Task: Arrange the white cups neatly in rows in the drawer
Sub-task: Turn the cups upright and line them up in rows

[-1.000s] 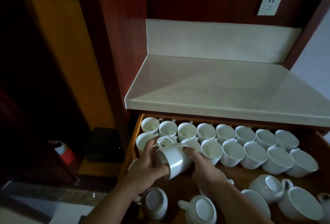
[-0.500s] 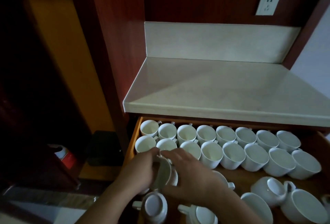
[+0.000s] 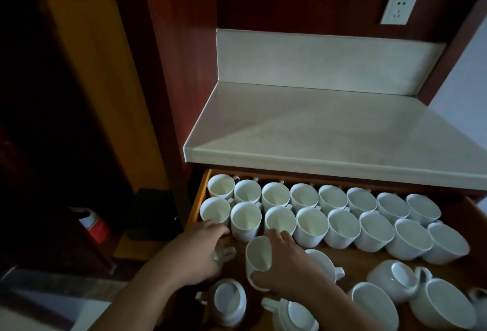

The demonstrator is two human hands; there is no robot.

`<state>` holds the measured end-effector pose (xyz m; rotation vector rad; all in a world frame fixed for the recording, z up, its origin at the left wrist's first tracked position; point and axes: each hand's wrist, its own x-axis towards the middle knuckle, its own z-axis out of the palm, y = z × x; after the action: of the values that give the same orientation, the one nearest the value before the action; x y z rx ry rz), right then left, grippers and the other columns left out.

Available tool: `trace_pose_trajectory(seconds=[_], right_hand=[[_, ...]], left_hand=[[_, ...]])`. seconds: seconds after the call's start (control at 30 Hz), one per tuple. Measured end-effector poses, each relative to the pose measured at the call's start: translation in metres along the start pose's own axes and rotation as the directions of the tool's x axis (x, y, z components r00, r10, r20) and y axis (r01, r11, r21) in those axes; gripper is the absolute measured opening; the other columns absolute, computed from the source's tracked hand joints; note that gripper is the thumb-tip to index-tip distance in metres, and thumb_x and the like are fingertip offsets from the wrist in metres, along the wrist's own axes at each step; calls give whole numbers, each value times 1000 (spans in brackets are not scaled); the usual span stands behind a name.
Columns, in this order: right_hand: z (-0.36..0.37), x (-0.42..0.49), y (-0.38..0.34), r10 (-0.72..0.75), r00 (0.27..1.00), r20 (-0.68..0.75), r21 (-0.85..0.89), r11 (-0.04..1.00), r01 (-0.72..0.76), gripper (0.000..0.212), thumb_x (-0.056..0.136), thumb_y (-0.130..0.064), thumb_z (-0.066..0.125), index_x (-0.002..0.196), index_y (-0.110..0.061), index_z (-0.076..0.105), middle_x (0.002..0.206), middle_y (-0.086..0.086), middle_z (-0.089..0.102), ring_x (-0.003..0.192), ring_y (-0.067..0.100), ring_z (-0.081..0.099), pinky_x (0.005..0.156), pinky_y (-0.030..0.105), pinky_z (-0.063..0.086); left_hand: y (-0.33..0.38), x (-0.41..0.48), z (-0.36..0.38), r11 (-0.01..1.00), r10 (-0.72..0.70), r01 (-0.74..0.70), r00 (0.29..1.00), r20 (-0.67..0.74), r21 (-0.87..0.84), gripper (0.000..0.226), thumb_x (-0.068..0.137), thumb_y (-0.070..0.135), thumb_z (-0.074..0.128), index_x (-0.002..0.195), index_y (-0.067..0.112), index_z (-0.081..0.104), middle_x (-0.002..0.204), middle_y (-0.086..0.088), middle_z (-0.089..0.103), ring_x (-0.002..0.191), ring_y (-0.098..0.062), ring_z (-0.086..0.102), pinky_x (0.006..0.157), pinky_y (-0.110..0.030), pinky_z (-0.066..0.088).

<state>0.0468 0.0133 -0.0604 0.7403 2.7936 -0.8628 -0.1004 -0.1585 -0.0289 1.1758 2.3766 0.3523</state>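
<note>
The open wooden drawer (image 3: 199, 197) holds two neat back rows of upright white cups (image 3: 342, 214). In front of them, my right hand (image 3: 290, 264) grips an upright white cup (image 3: 259, 253), thumb on its near side and fingers on the far rim. It stands just in front of the second row. My left hand (image 3: 197, 254) is curled over another white cup (image 3: 224, 253) at the drawer's left side, and that cup is mostly hidden. Loose cups lie at the front: two upside down (image 3: 229, 301), one on its side (image 3: 395, 275), others upright (image 3: 445, 304).
A pale stone countertop (image 3: 329, 133) overhangs the drawer's back edge. A wall socket (image 3: 399, 9) sits above it. To the left are dark wood panels, a black box (image 3: 155, 214) and a red and white object (image 3: 95, 225) on the floor.
The cup both hands held tilted above the drawer now stands upright on the drawer floor in my right hand. My left hand has moved left onto another cup.
</note>
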Motion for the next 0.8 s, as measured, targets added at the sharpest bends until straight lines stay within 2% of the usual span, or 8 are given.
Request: trace_pose_trajectory(seconds=[0.13,0.3,0.57,0.7,0.8], right_hand=[[10,3,1,34,999,3,-5,999,-34,83,65,-56,77,131,-24,38,125,-2,47,118,23,58,89,38,53],[23,8,7,40,999,35,-74,997,-37,94,64,-60,80,137,-19,37,132,2,50,123,25,56,91,36,50],[31,10,9,3,999,46,-82,997,1,104,66,-58,81,147,-19,28,143,3,43,131,25,51,98,35,48],[34,8,12,-28,999,32,-53,998,30,93,73,-59,77,145,-22,31,146,2,42,132,24,51,99,34,47],[34,12,10,-30,999,37,-71,997,33,90,74,-51,80,143,-19,33,144,4,46,131,24,52,100,34,47]], left_hand=[[-5,2,18,979,69,-75,997,40,189,61,91,22,68,145,34,43,156,12,31,143,-14,34,106,-36,46],[-14,8,27,947,61,-86,994,89,309,67,92,7,62,150,32,38,163,3,20,153,-21,17,115,-42,40],[-20,13,35,955,64,-60,998,-5,289,62,92,12,61,145,35,40,146,2,34,137,-24,37,106,-41,47],[-22,17,44,958,83,-54,992,-94,280,64,92,15,59,147,38,36,141,0,38,133,-24,40,102,-37,47],[-22,18,48,971,75,-40,987,-143,235,67,92,14,60,148,41,35,141,2,38,135,-21,37,102,-35,47]])
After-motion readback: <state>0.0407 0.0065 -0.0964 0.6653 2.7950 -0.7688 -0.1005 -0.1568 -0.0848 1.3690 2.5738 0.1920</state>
